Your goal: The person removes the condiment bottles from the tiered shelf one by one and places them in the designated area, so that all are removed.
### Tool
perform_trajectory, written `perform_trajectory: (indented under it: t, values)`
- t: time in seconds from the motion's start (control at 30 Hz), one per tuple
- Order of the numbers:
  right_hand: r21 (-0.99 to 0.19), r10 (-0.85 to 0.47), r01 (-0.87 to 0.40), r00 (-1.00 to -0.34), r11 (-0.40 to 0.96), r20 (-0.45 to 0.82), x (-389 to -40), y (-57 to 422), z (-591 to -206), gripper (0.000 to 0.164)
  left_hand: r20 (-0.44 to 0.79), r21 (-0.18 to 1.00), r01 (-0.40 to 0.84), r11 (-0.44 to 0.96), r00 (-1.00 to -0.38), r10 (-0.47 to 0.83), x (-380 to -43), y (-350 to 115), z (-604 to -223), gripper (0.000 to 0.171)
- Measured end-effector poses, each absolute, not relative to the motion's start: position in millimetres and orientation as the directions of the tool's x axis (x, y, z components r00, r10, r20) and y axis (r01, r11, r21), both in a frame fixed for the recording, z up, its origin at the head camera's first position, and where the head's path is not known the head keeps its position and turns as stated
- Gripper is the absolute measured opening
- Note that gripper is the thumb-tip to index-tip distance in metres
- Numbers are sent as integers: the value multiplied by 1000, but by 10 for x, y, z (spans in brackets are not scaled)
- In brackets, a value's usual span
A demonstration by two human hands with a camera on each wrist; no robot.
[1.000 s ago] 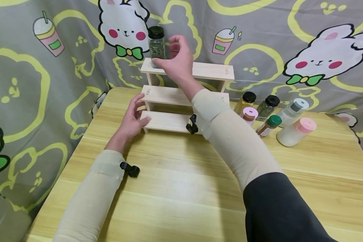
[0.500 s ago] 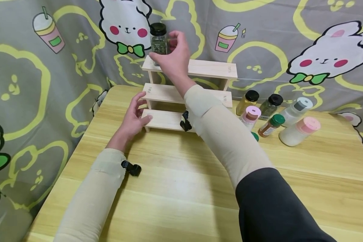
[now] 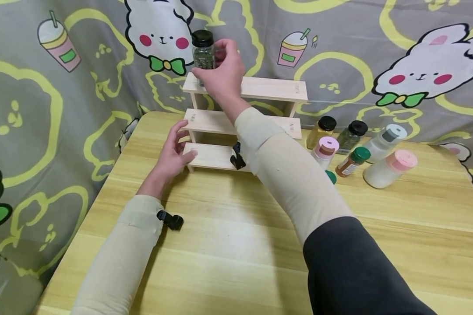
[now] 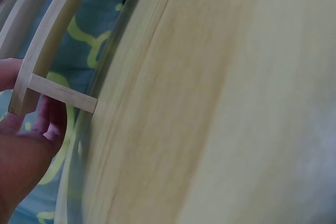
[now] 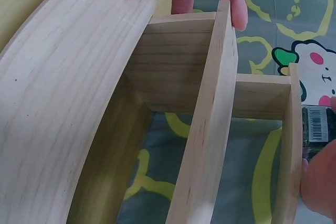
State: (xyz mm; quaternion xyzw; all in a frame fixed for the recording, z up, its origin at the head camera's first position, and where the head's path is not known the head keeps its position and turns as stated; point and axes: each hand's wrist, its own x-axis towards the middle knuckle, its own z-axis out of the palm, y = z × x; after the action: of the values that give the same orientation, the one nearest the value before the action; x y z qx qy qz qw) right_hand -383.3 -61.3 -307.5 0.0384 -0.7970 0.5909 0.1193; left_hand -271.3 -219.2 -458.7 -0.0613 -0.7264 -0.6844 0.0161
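Observation:
A glass spice jar with a black lid and green flakes stands upright at the left end of the top tier of a three-tier wooden rack. My right hand holds it between thumb and fingers, with the fingers partly behind it. In the right wrist view the jar shows a barcode label close against the top board. My left hand grips the rack's left end. Its thumb lies on the bottom tier and its fingers reach round the side, as the left wrist view shows of the left hand.
Right of the rack several seasoning bottles stand on the wooden table, among them a pink-lidded one, a green-capped jar and a black-lidded jar. A patterned grey curtain hangs behind. My right forearm partly covers the lower tiers.
My right hand has moved slightly left and closed in around the jar, which stays at the top tier's left end. The left hand keeps its place on the rack.

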Motion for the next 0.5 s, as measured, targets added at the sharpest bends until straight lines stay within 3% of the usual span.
perform_trajectory:
  t: [0.5]
  values:
    - [-917, 57, -275, -951, 288, 303, -3719, -547, -2943, 67, 134, 990, 137, 39, -988, 71, -2692, -2186, -4591, 88]
